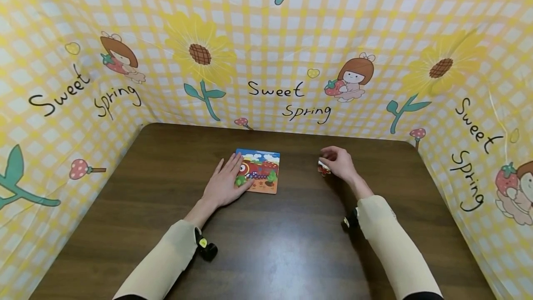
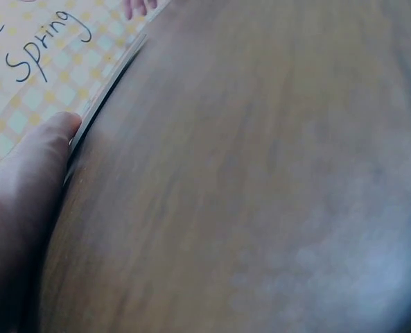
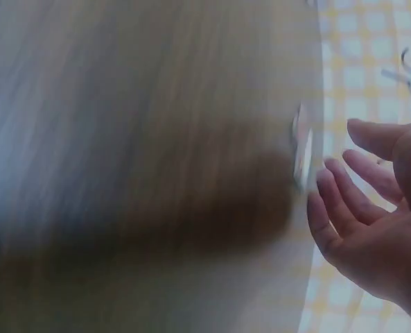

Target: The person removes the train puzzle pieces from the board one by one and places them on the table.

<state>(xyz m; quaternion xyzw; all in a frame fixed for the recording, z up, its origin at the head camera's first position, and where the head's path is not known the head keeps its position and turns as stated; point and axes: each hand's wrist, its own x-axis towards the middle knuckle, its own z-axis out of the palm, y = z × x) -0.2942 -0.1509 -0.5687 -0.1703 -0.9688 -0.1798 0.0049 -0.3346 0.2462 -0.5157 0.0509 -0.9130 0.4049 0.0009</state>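
Note:
A square picture board point(image 1: 266, 170) with a bright printed scene of blue sky, clouds, a red figure and green trees lies on the brown table. My left hand point(image 1: 226, 182) rests on its left part with fingers stretched out, hiding some of the picture. In the left wrist view, the thumb point(image 2: 53, 142) touches the board's edge. To the right of the board are a few small colourful pieces point(image 1: 323, 167), jigsaw-like in outline. Beside them is my right hand point(image 1: 340, 165), its fingers loosely bent. The right wrist view shows a gap between that hand and the pieces point(image 3: 302, 149).
A dark brown wooden table point(image 1: 266, 235) extends under both arms. Yellow checked cloth point(image 1: 266, 50) with flowers and lettering hangs along its back and both sides. Small black cameras point(image 1: 207, 249) are worn at the wrists.

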